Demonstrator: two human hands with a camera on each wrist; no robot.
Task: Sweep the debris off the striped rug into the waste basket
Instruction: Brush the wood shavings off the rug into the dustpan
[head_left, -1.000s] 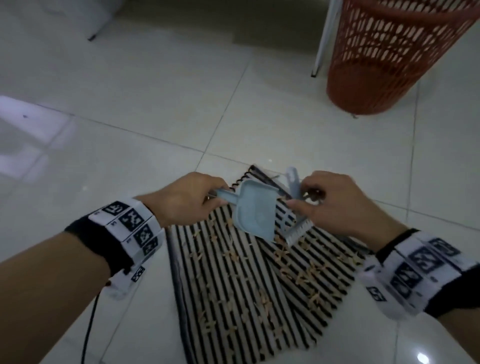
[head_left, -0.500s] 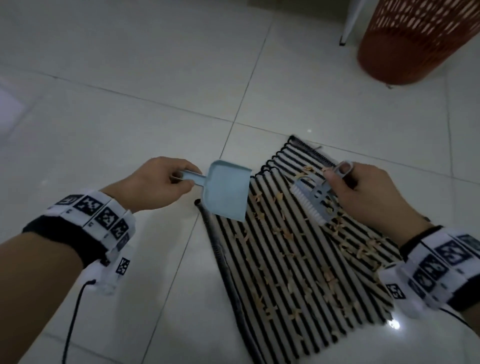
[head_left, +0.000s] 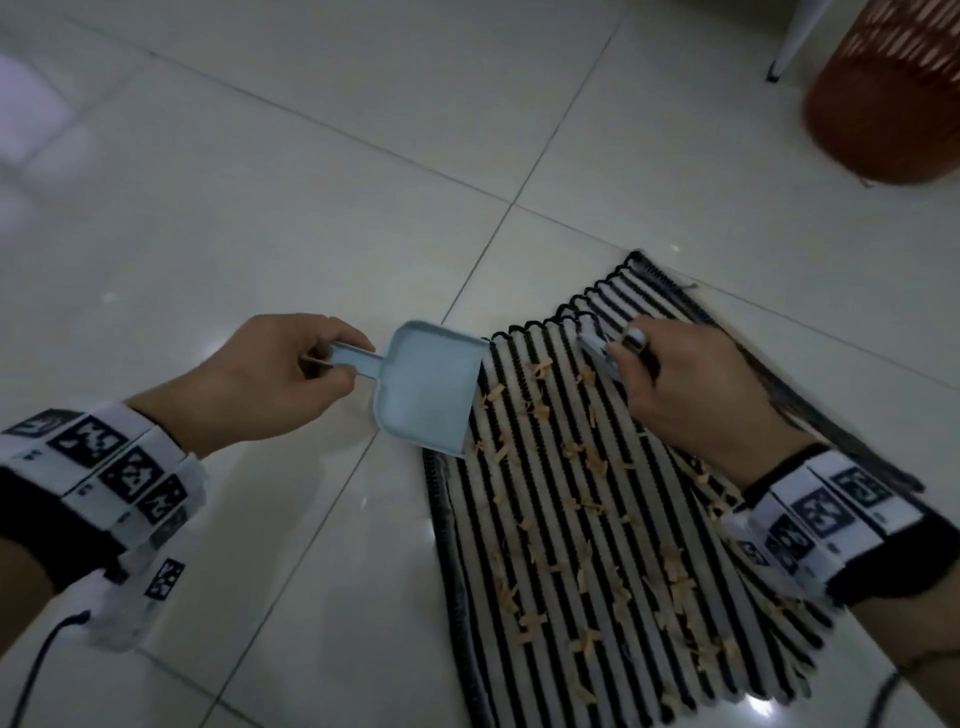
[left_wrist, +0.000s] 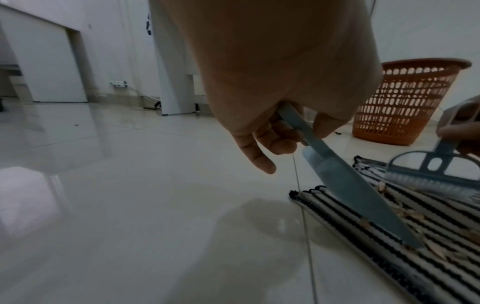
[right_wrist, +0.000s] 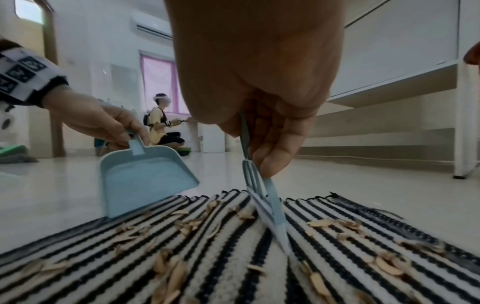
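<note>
Sweeping about to begin: left hand (head_left: 270, 384) pinches the dustpan (head_left: 426, 387) handle, lip on the striped rug (head_left: 597, 519) edge, right hand (head_left: 691, 389) pinches the brush (right_wrist: 265, 207) (bristles down amid debris (head_left: 587, 457)); next, stroke panward.

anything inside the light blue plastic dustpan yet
Nothing: the light blue plastic dustpan shows a bare tray, with tan debris flakes all on the striped rug. No part of its inside is covered.

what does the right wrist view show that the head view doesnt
Only the right wrist view shows another person crouching in the background and the white brush bristles touching the rug. Only the head view shows the orange plastic waste basket and the right hand from above. Both show the light blue plastic dustpan, the left hand holding it, the black-and-white striped rug and tan debris flakes.
</note>
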